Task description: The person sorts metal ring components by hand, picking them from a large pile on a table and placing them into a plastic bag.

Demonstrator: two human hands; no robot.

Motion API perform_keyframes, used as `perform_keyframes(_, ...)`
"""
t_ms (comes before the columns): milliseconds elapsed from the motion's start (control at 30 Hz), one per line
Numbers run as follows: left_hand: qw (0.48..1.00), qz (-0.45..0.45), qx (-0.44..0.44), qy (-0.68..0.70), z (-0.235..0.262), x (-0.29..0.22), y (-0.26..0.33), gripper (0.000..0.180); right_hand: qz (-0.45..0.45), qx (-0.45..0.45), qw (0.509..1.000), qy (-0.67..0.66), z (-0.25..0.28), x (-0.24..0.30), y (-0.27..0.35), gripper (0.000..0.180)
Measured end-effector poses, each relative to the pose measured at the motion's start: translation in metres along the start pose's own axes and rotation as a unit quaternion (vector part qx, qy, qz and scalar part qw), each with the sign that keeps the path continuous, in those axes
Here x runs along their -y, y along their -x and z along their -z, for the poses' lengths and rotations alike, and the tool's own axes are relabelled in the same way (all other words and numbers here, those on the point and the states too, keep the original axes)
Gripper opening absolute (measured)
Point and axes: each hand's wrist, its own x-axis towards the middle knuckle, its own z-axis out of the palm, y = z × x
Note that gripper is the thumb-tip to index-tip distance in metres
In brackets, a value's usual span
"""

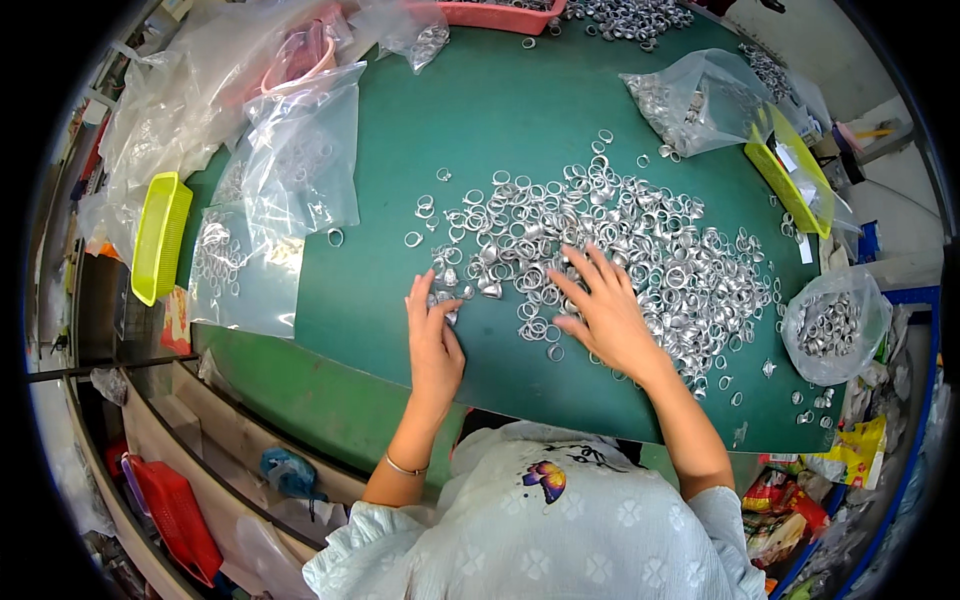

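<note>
A wide heap of silver-coloured metal rings point(690, 265) lies spread on the green table. My right hand point(618, 325) rests on the heap's near side, palm down, its fingers spread over the rings. At the heap's left edge is my left hand point(436, 345), with thumb and forefinger apart on either side of a small cluster of rings point(440, 297). Those rings look to be on the table, partly covered by the fingers. A few single rings point(414, 239) lie just beyond the left hand.
Clear plastic bags, some with rings, lie at left point(300, 170); another bag point(690, 105) sits at far right. A ring-filled bag point(838, 320) stands at the right edge. Yellow-green baskets point(162, 240) flank the table point(450, 110). A pink tray point(490, 14) is at the back.
</note>
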Motion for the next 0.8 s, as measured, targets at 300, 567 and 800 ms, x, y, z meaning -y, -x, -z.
perform_keyframes(300, 0.998, -0.043, 0.000, -0.047, 0.001, -0.017, -0.026, 0.036, 0.010, 0.092, 0.996, 0.014, 0.021, 0.000, 0.074, 0.055)
perform_keyframes(567, 0.970, -0.077, 0.153, -0.171, -0.007, -0.024, -0.035, 0.035, -0.077, -0.009, 0.995, 0.059, 0.014, -0.023, 0.112, 0.039)
perform_keyframes(800, 0.983, -0.065, 0.107, -0.132, -0.001, -0.020, -0.029, 0.029, -0.111, -0.069, 0.987, 0.090, 0.007, -0.034, 0.122, 0.030)
